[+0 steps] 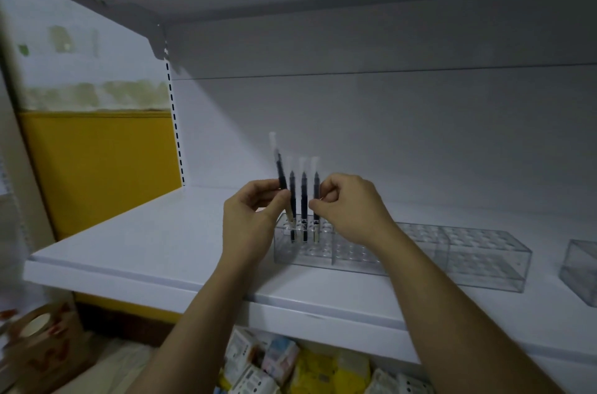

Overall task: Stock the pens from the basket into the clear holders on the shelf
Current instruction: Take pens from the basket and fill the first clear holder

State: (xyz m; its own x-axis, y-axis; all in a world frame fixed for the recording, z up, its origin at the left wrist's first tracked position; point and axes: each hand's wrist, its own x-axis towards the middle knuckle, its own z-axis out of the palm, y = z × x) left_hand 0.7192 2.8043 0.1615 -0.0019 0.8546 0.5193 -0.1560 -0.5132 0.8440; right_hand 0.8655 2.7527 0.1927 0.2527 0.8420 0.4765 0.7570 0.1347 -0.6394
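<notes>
My left hand [250,219] pinches a tilted pen [280,167] over the holder [420,251] (clear one). Right hand [350,206] pinches the rightmost standing pen [316,190].

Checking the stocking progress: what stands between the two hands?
In the head view, two upright pens stand in the clear holder between the left hand and right hand.
</notes>
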